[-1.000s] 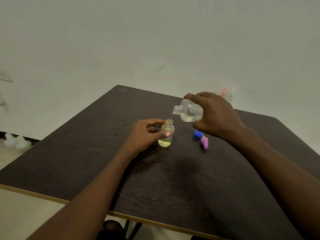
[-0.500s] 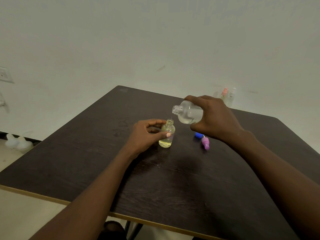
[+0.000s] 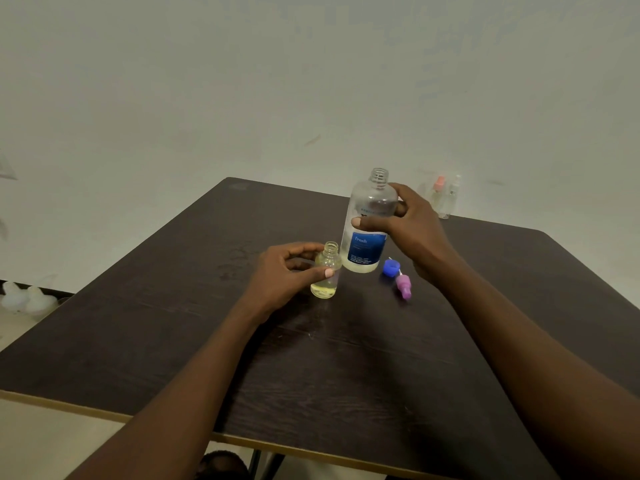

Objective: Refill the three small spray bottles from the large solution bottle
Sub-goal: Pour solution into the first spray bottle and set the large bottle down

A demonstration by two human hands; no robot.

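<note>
upright, clear ribbed-neck plastic large bottle (image 3: 367, 223) in right hand (image 3: 412, 226), dark woodgrain table (image 3: 173, 323)

Left hand (image 3: 281, 278) pinches the small bottle (image 3: 326, 262) between thumb and fingers (image 3: 300, 247). Right hand (image 3: 415, 227), just right of that bottle, grips the upright large bottle (image 3: 369, 206). Both forearms are extended.

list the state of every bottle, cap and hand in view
large solution bottle: upright, uncapped, little liquid left at the bottom
small spray bottle: upright on the table, neck open, partly filled with yellowish liquid
blue cap: off, lying on the table
purple spray head: off, lying on its side
pink-topped bottle: upright at the far edge, top on
white-topped bottle: upright beside it, top on
left hand: holds the small spray bottle
right hand: grips the large solution bottle
</note>
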